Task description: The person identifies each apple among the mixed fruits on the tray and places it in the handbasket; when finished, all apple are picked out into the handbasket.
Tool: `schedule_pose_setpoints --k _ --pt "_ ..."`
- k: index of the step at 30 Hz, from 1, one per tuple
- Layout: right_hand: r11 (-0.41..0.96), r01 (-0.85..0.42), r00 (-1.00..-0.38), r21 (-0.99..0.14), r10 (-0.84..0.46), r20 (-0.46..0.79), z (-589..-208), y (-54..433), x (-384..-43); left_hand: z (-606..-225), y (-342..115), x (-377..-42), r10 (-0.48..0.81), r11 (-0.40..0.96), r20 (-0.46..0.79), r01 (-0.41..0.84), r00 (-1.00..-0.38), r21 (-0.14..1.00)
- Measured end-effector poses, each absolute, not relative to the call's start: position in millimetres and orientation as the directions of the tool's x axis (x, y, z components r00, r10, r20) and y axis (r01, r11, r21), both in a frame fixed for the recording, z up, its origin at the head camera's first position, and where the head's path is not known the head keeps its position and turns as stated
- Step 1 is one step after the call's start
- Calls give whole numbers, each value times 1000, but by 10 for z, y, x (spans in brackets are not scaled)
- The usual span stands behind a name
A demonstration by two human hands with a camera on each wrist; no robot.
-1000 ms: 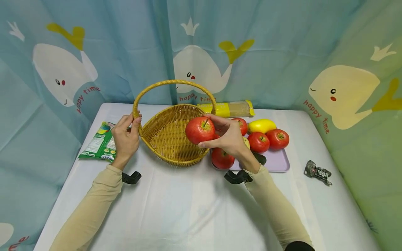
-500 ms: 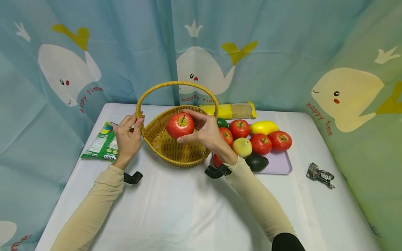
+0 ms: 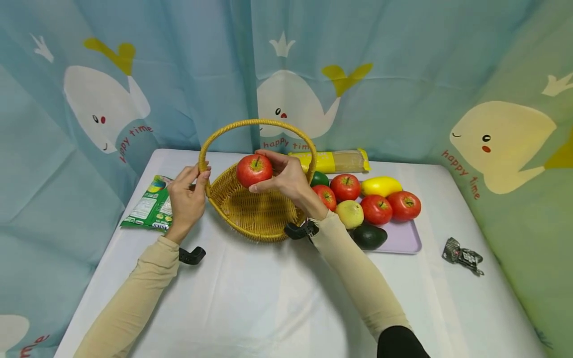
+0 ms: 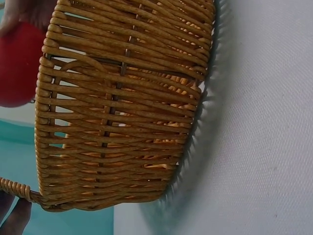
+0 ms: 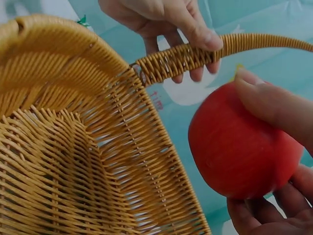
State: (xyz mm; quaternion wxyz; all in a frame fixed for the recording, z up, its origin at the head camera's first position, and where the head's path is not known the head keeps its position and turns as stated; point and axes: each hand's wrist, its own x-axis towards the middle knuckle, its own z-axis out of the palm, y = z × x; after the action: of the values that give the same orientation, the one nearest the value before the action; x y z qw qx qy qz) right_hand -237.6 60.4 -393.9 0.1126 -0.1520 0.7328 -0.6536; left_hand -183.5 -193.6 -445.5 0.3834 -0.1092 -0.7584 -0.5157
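Note:
A yellow-brown wicker basket (image 3: 250,214) with a tall arched handle stands on the table, and its inside looks bare. My left hand (image 3: 187,199) grips the left foot of that handle; the right wrist view shows the thumb and fingers wrapped round the woven handle (image 5: 181,61). A red apple (image 3: 253,170) is held between the thumb and fingers of my right hand (image 3: 288,179), above the basket and under the arch. In the left wrist view the apple (image 4: 18,66) shows beyond the basket's rim.
Right of the basket, a lilac tray (image 3: 405,236) bears several red apples (image 3: 376,209), a yellow fruit (image 3: 381,186), a pale green fruit (image 3: 350,214) and a dark avocado (image 3: 369,236). A yellow noodle pack (image 3: 342,161) lies behind, a green snack bag (image 3: 149,206) left, a black wrapper (image 3: 462,256) far right.
My right hand has carried the apple leftward from beside the tray to over the basket, then slightly up. My left hand keeps its grip on the handle. The head view has shifted slightly.

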Motion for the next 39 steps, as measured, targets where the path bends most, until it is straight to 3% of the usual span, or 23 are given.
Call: schedule_pose_setpoints --k 13,28,39 --pt "106 10 -922 -994 -383 -51 -4031 534 -2573 -4471 -1923 -1862 -245 439 708 575 -662 690" --pt "67 25 -914 -997 -402 -50 -4227 441 -2726 -4502 -1915 -1880 -263 411 698 577 -666 706" --pt "174 14 -909 -985 -409 -85 -4278 428 -2765 -4496 -1885 -1874 -275 419 699 571 -660 705"
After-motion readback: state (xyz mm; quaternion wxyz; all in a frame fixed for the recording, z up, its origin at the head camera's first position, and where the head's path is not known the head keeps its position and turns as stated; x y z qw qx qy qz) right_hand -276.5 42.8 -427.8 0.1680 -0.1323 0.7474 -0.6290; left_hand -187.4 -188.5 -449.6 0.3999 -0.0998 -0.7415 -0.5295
